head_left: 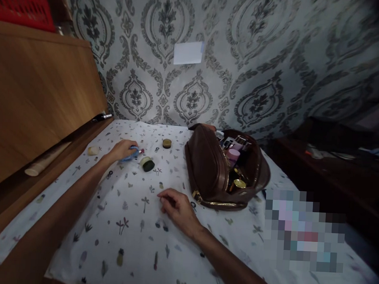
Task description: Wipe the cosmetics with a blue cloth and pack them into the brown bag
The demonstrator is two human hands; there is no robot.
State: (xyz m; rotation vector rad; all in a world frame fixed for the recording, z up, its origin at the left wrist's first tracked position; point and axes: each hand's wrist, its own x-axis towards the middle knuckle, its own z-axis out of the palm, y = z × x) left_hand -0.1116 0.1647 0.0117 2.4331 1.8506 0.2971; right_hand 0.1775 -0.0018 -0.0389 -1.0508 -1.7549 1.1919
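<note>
My left hand (124, 150) is closed on a blue looped item (131, 154) with a reddish tip, low over the patterned cloth; its exact kind is unclear. Just right of it lies a small jar (147, 164) with a dark green end and a paler end, tipped on its side. A small brownish-gold round pot (167, 143) sits farther back. My right hand (180, 209) rests near the cloth with loosely bent fingers, holding nothing visible. Beside it stands an unzipped brown cosmetic bag (207, 164), with a pink-lidded jar (233, 156) and a yellow-gold round container (239, 184) inside.
A cream-coloured small container (93, 150) lies at the left of the cloth (129, 249). A wooden cabinet (45, 96) bounds the left side, with a red basket (23, 4) on top. Wallpaper rises behind. A blurred-out patch (304, 230) covers something at the right.
</note>
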